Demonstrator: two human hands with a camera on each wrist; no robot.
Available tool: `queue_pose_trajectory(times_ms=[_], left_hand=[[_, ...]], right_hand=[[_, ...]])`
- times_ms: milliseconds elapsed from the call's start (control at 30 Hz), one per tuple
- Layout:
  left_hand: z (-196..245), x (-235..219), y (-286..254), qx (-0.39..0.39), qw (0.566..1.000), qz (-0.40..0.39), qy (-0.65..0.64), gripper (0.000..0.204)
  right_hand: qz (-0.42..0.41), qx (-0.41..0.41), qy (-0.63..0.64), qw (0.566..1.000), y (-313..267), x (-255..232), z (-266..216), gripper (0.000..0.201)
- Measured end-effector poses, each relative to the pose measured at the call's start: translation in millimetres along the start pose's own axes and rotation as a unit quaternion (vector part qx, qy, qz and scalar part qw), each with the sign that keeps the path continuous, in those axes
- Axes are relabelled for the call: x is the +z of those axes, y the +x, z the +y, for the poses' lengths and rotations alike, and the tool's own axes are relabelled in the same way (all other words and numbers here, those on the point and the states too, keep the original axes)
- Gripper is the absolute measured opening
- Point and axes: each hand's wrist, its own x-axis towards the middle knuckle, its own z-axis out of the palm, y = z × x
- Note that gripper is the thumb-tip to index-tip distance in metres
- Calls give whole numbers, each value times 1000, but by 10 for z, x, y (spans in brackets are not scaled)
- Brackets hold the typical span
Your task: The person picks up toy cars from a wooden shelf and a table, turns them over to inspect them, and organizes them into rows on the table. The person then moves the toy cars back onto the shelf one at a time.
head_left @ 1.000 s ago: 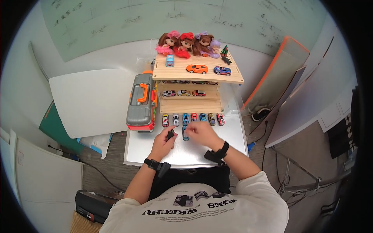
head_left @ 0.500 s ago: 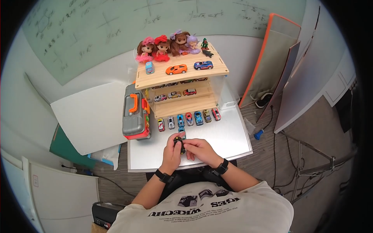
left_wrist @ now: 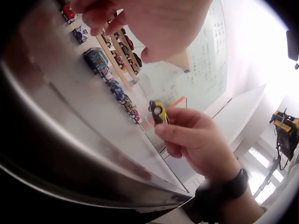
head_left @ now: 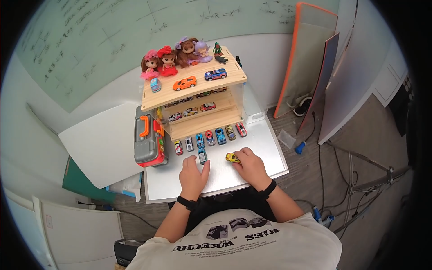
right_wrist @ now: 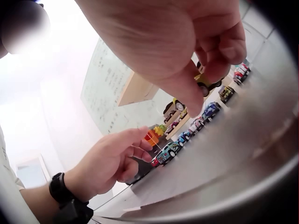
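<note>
My right hand (head_left: 253, 170) pinches a yellow toy car (head_left: 232, 157) between thumb and fingers, over the right part of the silver tabletop. Seen from the left wrist, the toy car (left_wrist: 159, 109) shows a dark underside and black wheels. Fingers partly hide it in the right wrist view. My left hand (head_left: 193, 177) holds nothing, thumb and fingers apart, its fingertips beside a blue toy van (head_left: 202, 156). That van stands just in front of a row of several toy cars (head_left: 209, 137).
Behind the row stands a wooden shelf (head_left: 198, 84) with more toy cars on its tiers. Dolls (head_left: 167, 63), an orange toy car (head_left: 184, 83) and small figures stand on its top. A grey toolbox (head_left: 146, 140) with an orange handle is at the left.
The hands were together on a dark toy with some yellow; now they are apart. The right hand has moved right with the yellow toy car, the left hand has let go. The head view has shifted.
</note>
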Motion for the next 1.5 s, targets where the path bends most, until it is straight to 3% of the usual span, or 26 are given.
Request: queue_pose_trajectory(times_ms=[33, 100, 167, 267, 367, 733, 800, 967, 1067, 1167, 1300, 1367, 1400, 1467, 1500], left_hand=[[9, -4, 21, -46, 997, -22, 50, 49], [-12, 12, 53, -49, 996, -39, 67, 57], [-4, 22, 82, -74, 988, -95, 100, 50], [-108, 129, 67, -15, 993, -59, 105, 41], [-157, 143, 68, -15, 993, -61, 97, 34], [-248, 54, 139, -25, 993, -96, 61, 32], [-318, -23, 124, 22, 991, -124, 35, 34], [-340, -129, 101, 15, 993, -118, 0, 34], [-552, -15, 66, 49, 995, -36, -82, 28], [-586, -60, 64, -12, 985, -23, -169, 26], [-618, -96, 46, -18, 976, -34, -216, 28], [-664, -64, 43, 32, 970, -15, -239, 26], [-682, -76, 45, 29, 970, -9, -243, 26], [-713, -104, 48, 1, 971, -61, -233, 28], [-725, -110, 47, -1, 970, -56, -237, 28]], right_hand=[[-40, 33, -26, 998, -35, -2, 60, 41], [-78, 67, -50, 993, -114, 27, 153, 39], [-27, 40, 5, 999, -177, 79, 231, 35], [21, 30, 39, 999, -204, 147, 286, 29], [60, 28, 47, 997, -210, 190, 277, 26], [68, 16, 16, 997, -190, 201, 239, 24], [81, 15, 16, 996, -189, 208, 236, 25], [63, 9, 9, 998, -180, 230, 233, 25], [62, 27, 12, 998, -167, 236, 213, 26], [59, 30, -5, 998, -171, 247, 197, 25], [-6, 31, -17, 999, -56, 117, 154, 24], [-132, 27, -82, 988, 114, 4, 135, 24], [-134, 22, -87, 987, 221, -38, 151, 24], [-192, -40, -126, 972, 495, -115, 192, 24], [-172, -58, -141, 973, 648, -150, 171, 21]])
